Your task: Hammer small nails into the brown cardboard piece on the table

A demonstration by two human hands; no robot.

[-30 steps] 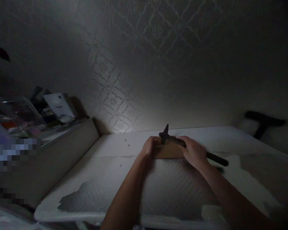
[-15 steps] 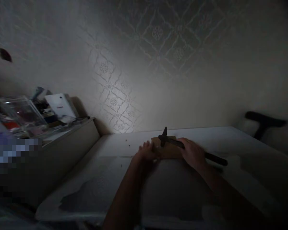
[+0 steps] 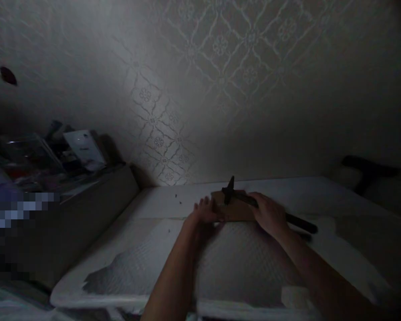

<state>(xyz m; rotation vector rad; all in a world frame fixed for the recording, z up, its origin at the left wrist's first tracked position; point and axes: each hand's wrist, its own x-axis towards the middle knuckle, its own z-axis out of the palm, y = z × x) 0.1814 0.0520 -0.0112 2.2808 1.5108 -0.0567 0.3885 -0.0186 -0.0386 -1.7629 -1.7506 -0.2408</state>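
Observation:
My right hand [image 3: 270,214] is closed around the middle of a dark hammer [image 3: 302,221], and the handle's end sticks out to the right. The hammer's head is over the left part of a flat brown board [image 3: 239,214]; I cannot tell whether it touches. At the board's left end, my left hand [image 3: 205,211] grips the edge, its thumb side on the top face and its other fingers towards the back. Whether something small is pinched there is too dark to make out. Beneath the board lies a worn white table [image 3: 163,203] with grey patches.
Several tiny dark bits, one a small speck [image 3: 169,231], lie left of my left hand. A cabinet [image 3: 100,214] on the left carries a white box [image 3: 85,147] and clutter. At the right stands a blurred dark T-shaped object [image 3: 369,169]. A patterned wall [image 3: 220,111] rises behind.
The hammer's head has shifted very slightly to the right and turned a little. Both hands stay in nearly the same place, and the wall looks darker at the right.

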